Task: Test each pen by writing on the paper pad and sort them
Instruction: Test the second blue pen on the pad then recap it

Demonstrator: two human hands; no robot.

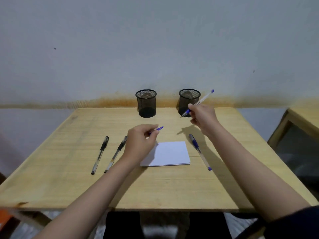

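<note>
My right hand [202, 116] grips an uncapped blue pen [203, 99] in the air in front of the right mesh cup [187, 96], tip pointing down-left. My left hand [140, 142] pinches a blue pen cap [159, 128] above the table, just beyond the white paper pad [170, 153]. Another blue pen [199, 150], capped, lies right of the pad. Two black pens [100, 153] [114, 155] lie side by side left of the pad. The left mesh cup [146, 102] stands at the table's back edge; both cups look empty.
The wooden table [69, 178] stands against a grey wall. A second table edge [303, 118] shows at the far right. My knees are under the front edge.
</note>
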